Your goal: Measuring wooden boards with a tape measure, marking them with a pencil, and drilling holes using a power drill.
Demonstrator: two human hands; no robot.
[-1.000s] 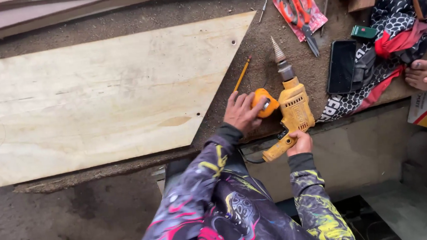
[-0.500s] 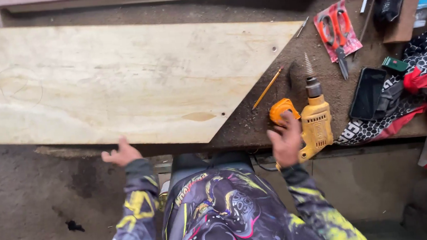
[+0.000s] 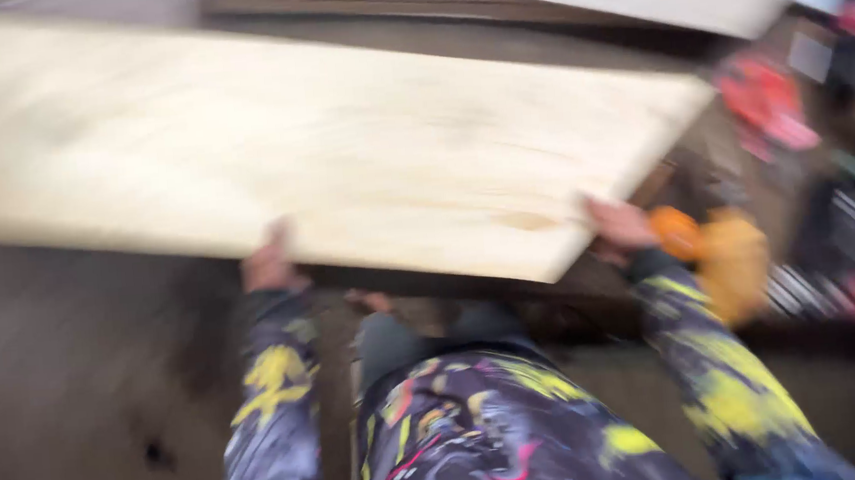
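The plywood sheet [image 3: 341,146] lay across the bench [image 3: 703,161], its near edge overhanging toward the person. It looked thin, stiff and broad, probably light but awkward, best taken at the near edge with the hands wide apart. The left hand [image 3: 269,266] gripped that edge, fingers curled over it. The right hand [image 3: 617,229] held the edge near the angled corner, just beside a yellow drill [image 3: 730,259]. Blur hid how tightly either closed.

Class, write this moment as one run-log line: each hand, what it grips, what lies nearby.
left hand: grip on plywood board near edge | right hand: grip on same edge | yellow drill: beside right hand, untouched | view: blurred
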